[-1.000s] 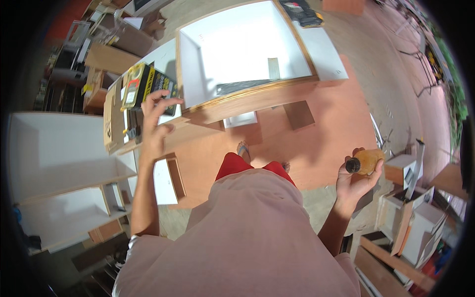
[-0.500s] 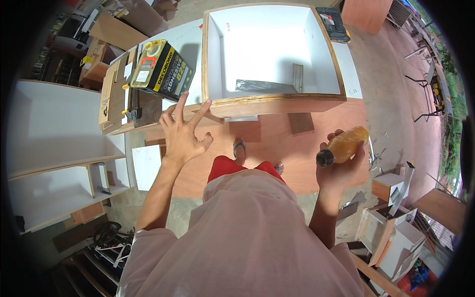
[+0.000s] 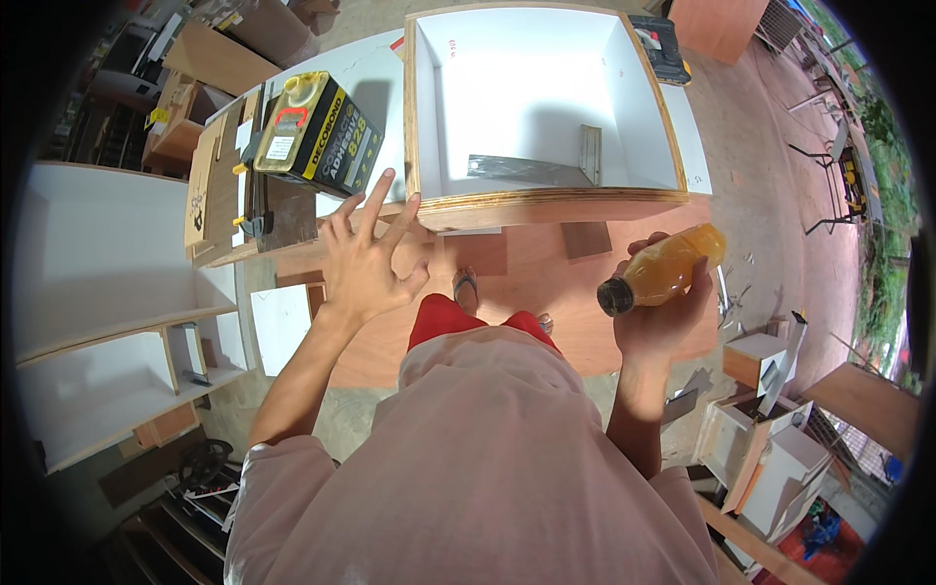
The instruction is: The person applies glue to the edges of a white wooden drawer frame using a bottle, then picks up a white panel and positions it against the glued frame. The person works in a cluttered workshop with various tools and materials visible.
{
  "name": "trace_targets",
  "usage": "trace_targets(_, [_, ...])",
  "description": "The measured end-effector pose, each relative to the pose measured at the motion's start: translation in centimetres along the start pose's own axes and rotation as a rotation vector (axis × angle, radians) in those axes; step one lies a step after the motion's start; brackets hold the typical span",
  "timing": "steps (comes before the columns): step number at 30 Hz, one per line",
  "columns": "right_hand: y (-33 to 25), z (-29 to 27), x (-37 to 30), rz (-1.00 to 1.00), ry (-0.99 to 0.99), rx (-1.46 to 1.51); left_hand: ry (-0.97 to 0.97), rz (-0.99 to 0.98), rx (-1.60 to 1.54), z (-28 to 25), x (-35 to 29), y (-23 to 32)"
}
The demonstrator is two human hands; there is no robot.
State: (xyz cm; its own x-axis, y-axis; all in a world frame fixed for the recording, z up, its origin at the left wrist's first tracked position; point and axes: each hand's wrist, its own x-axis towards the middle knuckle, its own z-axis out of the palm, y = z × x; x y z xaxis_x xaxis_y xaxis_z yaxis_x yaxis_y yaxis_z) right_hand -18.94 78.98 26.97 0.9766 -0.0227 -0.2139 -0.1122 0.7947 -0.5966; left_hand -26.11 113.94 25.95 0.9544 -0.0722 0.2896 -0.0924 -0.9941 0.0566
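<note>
An orange bottle (image 3: 673, 265) lies in the right hand (image 3: 655, 327), fingers wrapped around it, its dark cap (image 3: 614, 296) jutting left past the grip. Well left of that grip, the left hand (image 3: 366, 268) spreads empty fingers by the white-lined box (image 3: 556, 198), contact unclear; just beyond them stands a black-and-yellow can (image 3: 327, 141).

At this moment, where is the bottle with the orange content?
In the head view, the bottle is on the right side, held in the right hand, just below the near right corner of the white-lined box.
</note>
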Motion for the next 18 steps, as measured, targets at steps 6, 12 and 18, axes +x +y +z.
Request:
trace_targets(6, [-0.3,-0.4,-0.2,0.058,-0.014,0.043,0.11,-0.097,-0.022,0.0,1.7,-1.3])
trace_targets(12, [0.1,-0.8,0.1,0.121,-0.156,0.049,-0.075,-0.083,0.072,0.5,2.5,-0.4])
trace_targets(18, [3.0,-0.8,-0.5,0.124,-0.117,0.014,-0.105,0.026,-0.001,-0.5,2.4,-2.2])
